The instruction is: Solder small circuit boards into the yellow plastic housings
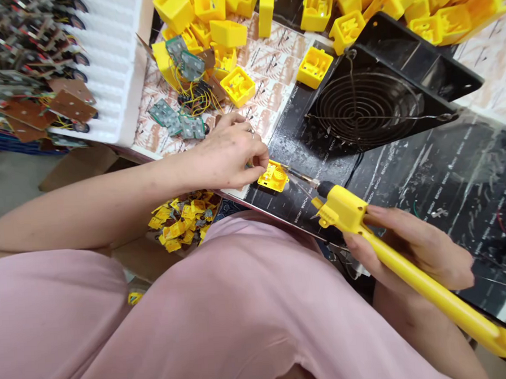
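My right hand [412, 243] grips a yellow soldering iron [427, 276] with a trigger-like feeder at its front. The iron's metal tip reaches the right edge of a small open yellow plastic case [274, 177] near the bench edge. My left hand [234, 153] is closed at the case's left edge, thumb and forefinger pinched together against it. Part of a small greenish piece shows beneath those fingers. Beyond my left hand lie green circuit boards [179, 122] with yellow wires and black round parts.
A black fan [367, 104] with a wire grille stands on the dark bench mat [459, 161]. Yellow cases [314, 67] are heaped at the back. A white foam tray [114, 61] sits left, beside many boards. Below the bench is a box of yellow pieces [182, 221].
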Demonstrator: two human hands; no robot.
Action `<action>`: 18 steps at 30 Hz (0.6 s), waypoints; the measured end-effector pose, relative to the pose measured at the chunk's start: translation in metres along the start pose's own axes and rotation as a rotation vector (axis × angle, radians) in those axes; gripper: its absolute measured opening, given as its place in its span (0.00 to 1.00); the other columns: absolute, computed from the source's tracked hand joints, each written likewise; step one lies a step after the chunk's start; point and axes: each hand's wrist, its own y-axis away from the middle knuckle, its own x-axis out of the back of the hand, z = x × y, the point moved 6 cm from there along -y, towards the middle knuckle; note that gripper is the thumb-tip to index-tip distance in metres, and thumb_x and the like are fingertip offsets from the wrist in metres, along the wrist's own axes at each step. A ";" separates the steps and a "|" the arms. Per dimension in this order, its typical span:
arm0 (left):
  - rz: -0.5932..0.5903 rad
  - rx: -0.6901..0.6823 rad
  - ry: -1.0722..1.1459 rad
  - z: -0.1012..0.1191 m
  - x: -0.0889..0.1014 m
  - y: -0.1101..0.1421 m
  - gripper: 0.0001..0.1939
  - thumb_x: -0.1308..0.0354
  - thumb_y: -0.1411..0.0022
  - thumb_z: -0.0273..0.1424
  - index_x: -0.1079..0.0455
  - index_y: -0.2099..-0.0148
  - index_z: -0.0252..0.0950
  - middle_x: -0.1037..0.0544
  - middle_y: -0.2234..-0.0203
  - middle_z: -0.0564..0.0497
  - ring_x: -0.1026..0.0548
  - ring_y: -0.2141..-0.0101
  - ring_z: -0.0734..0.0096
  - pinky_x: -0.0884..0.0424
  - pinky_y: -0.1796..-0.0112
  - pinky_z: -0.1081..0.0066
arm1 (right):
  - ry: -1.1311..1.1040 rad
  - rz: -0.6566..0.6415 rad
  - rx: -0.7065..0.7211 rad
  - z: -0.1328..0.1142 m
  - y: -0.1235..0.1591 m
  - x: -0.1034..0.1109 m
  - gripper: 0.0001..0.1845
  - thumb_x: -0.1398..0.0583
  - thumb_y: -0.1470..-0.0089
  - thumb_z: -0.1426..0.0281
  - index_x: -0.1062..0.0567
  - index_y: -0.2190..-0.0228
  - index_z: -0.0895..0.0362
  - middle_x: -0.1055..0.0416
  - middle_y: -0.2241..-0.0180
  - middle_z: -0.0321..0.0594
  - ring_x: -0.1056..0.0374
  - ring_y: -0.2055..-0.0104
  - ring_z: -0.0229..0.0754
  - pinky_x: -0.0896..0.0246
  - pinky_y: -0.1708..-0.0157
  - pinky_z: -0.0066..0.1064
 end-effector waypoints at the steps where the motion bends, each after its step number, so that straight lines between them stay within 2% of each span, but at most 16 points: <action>1: -0.019 -0.009 -0.015 0.002 -0.001 0.000 0.14 0.48 0.34 0.36 0.21 0.64 0.42 0.17 0.68 0.53 0.23 0.58 0.62 0.43 0.33 0.45 | -0.031 -0.022 0.009 -0.002 -0.001 0.000 0.33 0.29 0.42 0.75 0.26 0.37 0.47 0.17 0.63 0.39 0.20 0.68 0.45 0.23 0.74 0.35; 3: -0.047 -0.027 -0.043 0.005 -0.003 0.001 0.14 0.48 0.35 0.36 0.21 0.65 0.41 0.17 0.68 0.52 0.23 0.58 0.61 0.43 0.33 0.45 | -0.083 -0.072 0.051 -0.009 -0.005 -0.002 0.22 0.30 0.40 0.75 0.23 0.46 0.53 0.19 0.67 0.39 0.19 0.67 0.43 0.20 0.69 0.32; 5: -0.052 -0.038 -0.070 0.007 -0.004 0.000 0.14 0.48 0.36 0.36 0.21 0.66 0.41 0.17 0.69 0.51 0.23 0.58 0.60 0.42 0.33 0.45 | -0.073 -0.147 0.104 -0.014 -0.009 -0.007 0.14 0.30 0.41 0.75 0.23 0.54 0.54 0.20 0.69 0.37 0.19 0.67 0.41 0.20 0.66 0.29; 7: -0.055 -0.047 -0.102 0.009 -0.005 0.000 0.14 0.48 0.36 0.35 0.21 0.66 0.41 0.17 0.69 0.50 0.22 0.58 0.60 0.41 0.34 0.45 | -0.026 -0.174 0.159 -0.017 -0.013 -0.009 0.15 0.28 0.44 0.77 0.26 0.58 0.55 0.19 0.68 0.36 0.20 0.68 0.38 0.20 0.66 0.26; 12: -0.085 -0.088 -0.170 0.015 -0.004 -0.002 0.15 0.49 0.34 0.34 0.20 0.64 0.40 0.16 0.66 0.47 0.22 0.57 0.57 0.37 0.37 0.44 | -0.019 -0.199 0.266 -0.024 -0.022 -0.012 0.18 0.26 0.48 0.80 0.26 0.60 0.57 0.19 0.69 0.38 0.21 0.70 0.36 0.21 0.67 0.23; 18: -0.091 -0.072 -0.168 0.015 -0.003 -0.005 0.12 0.46 0.37 0.34 0.22 0.67 0.40 0.18 0.69 0.50 0.21 0.56 0.59 0.37 0.38 0.49 | 0.014 -0.289 0.263 -0.036 -0.028 -0.014 0.13 0.28 0.46 0.79 0.25 0.63 0.58 0.18 0.66 0.41 0.19 0.66 0.41 0.19 0.65 0.31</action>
